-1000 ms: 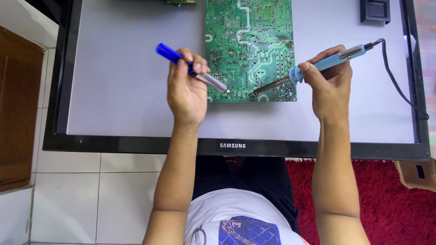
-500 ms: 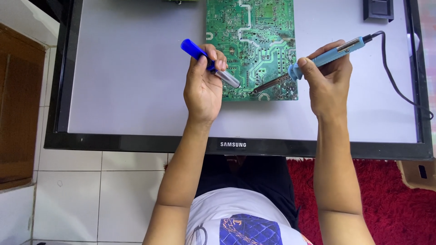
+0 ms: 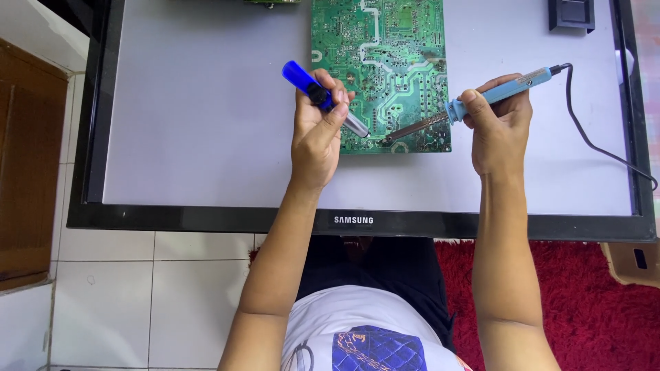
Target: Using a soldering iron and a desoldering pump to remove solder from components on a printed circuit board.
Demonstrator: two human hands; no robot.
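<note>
The left hand point(image 3: 317, 130) grips a blue solder sucker point(image 3: 323, 98) and the right hand point(image 3: 496, 127) pinches a soldering iron point(image 3: 474, 103), both tips meeting on the green circuit board point(image 3: 385, 62) lying at the monitor's point(image 3: 206, 124) far edge.

A circuit board point(image 3: 381, 69) lay on a flat monitor panel point(image 3: 206, 124), toward its far middle. The left hand point(image 3: 317, 134) held a desoldering pump point(image 3: 323, 98) at the board's near left edge, while the right hand point(image 3: 500, 127), to the board's right, held a soldering iron point(image 3: 474, 103) whose tip touched the board's near edge. The iron's cord point(image 3: 598, 144) trailed off right across the panel.
</note>
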